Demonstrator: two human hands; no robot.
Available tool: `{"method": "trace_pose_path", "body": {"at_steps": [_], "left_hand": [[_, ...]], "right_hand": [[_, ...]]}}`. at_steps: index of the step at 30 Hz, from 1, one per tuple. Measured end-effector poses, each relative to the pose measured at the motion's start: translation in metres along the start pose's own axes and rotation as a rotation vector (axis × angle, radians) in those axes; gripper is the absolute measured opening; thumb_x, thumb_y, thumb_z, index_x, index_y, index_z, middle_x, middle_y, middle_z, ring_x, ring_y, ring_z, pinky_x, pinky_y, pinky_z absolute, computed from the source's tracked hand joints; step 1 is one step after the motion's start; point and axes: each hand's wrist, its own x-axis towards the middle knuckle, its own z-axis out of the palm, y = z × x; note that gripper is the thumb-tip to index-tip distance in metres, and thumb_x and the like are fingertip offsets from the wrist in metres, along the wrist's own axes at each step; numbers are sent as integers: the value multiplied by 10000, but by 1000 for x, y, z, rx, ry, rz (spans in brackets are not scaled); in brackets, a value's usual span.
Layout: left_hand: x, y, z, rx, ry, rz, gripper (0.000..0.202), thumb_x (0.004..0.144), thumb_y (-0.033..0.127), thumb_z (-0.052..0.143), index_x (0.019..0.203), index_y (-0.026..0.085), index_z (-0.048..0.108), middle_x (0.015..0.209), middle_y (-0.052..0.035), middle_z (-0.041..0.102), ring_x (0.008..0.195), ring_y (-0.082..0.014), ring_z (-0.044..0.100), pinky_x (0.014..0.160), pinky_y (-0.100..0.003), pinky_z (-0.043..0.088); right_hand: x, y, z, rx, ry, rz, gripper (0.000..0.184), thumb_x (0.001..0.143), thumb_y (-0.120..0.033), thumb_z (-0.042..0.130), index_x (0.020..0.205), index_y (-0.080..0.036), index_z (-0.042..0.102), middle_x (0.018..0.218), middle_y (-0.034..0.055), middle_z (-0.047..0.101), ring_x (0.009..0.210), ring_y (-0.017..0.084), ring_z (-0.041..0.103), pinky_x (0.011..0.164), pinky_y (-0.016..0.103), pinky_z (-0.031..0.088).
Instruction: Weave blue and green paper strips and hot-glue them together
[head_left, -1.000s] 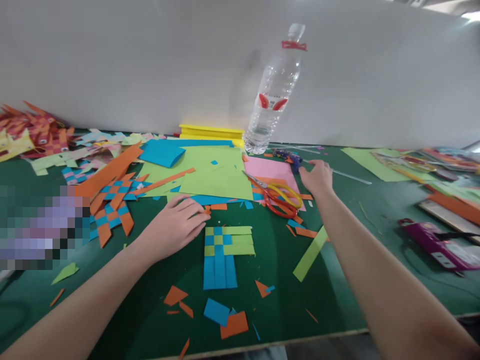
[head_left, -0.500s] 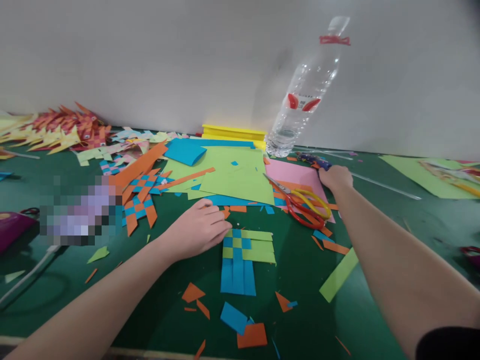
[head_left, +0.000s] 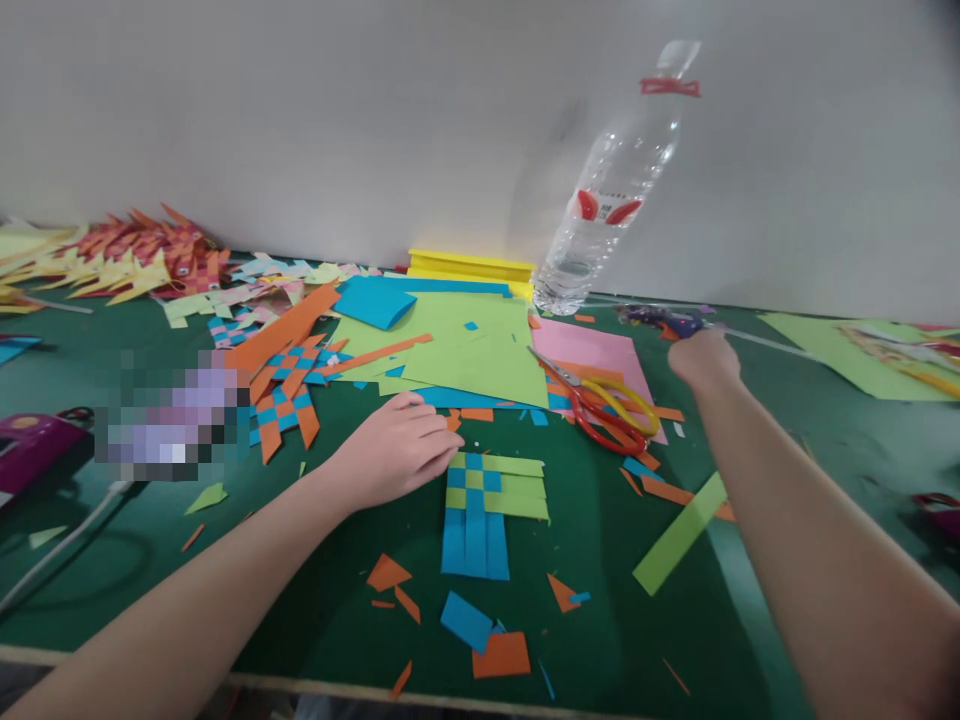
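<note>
My left hand is closed, its curled fingertips at the top left corner of a woven blue and green paper piece. Loose green strip ends point right from the weave and blue ones hang towards me. At the back right my right hand is wrapped round a dark blue patterned object, whose kind I cannot make out. A thin clear rod shows just beyond that hand. Scissors with red and yellow handles lie between the two hands, partly over pink paper.
Green sheets lie at the back, near a leaning clear bottle. Orange and blue woven pieces and finished red and yellow paper shapes stand left. Scraps and a green strip lie in front.
My right hand has moved right with the dark blue patterned object. My left hand stays at the corner of the woven paper. The view has shifted slightly.
</note>
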Motion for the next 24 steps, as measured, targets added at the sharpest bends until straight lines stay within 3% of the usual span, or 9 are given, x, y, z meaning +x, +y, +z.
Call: {"method": "trace_pose_path", "body": {"at_steps": [2, 4, 6, 7, 11, 13, 17, 19, 24], "left_hand": [[0, 0, -1, 8, 44, 3, 291, 1053, 217, 446, 963, 158, 717, 847, -19, 763, 773, -161, 668, 803, -327, 466], [0, -1, -3, 19, 83, 2, 272, 1038, 197, 464, 926, 157, 708, 811, -15, 749, 739, -158, 667, 758, -317, 478], [0, -1, -4, 34, 125, -12, 245, 1020, 181, 483, 904, 158, 698, 780, -11, 732, 710, -157, 663, 716, -310, 485], [0, -1, -4, 40, 152, -20, 230, 1012, 173, 492, 907, 158, 695, 773, -11, 728, 701, -155, 662, 704, -307, 487], [1, 0, -7, 32, 206, -25, 218, 1004, 183, 508, 868, 175, 678, 722, 5, 709, 655, -141, 643, 683, -294, 491], [0, 1, -8, 6, 169, 18, 228, 1011, 226, 525, 839, 188, 670, 708, 19, 709, 635, -131, 634, 675, -287, 486], [-1, 5, -7, -35, 46, 97, 258, 1027, 343, 533, 890, 189, 689, 744, 10, 723, 686, -133, 651, 710, -286, 482], [-1, 7, -5, -50, -12, 92, 258, 1033, 350, 524, 952, 182, 701, 814, -15, 736, 774, -154, 667, 762, -298, 482], [1, 9, -3, -113, -124, 66, 231, 1050, 285, 496, 1076, 173, 697, 1057, -51, 752, 1026, -199, 660, 956, -347, 459]], "right_hand": [[-14, -3, -13, -11, -43, 122, 394, 952, -383, 644, 1279, -165, 607, 1301, 121, 621, 1105, 232, 645, 924, 436, 561], [-29, -9, -25, -2, -79, 146, 394, 963, -402, 621, 1285, -175, 601, 1302, 110, 622, 1108, 234, 642, 932, 457, 554], [-45, -17, -35, 21, -117, 106, 449, 1002, -386, 464, 1245, -35, 606, 1248, 264, 632, 1151, 323, 623, 959, 449, 496], [-53, -21, -39, 30, -128, 83, 488, 981, -403, 458, 1254, -22, 593, 1258, 288, 622, 1162, 350, 614, 958, 450, 479], [-88, -33, -44, 45, -126, -13, 708, 844, -560, 575, 1345, -65, 508, 1333, 254, 582, 1200, 389, 581, 981, 460, 451], [-104, -37, -41, 74, -90, -91, 619, 853, -507, 547, 1325, -108, 523, 1287, 215, 613, 1173, 380, 605, 957, 476, 474], [-127, -44, -28, 101, -42, -195, 621, 851, -508, 535, 1325, -108, 527, 1279, 230, 615, 1161, 394, 623, 936, 506, 502], [-134, -46, -21, 95, -37, -241, 630, 835, -550, 552, 1293, -119, 541, 1246, 226, 627, 1127, 404, 631, 889, 511, 521], [-139, -41, -11, 79, 0, -334, 581, 835, -484, 550, 1292, -125, 531, 1214, 217, 637, 1094, 398, 636, 875, 516, 522]]}}
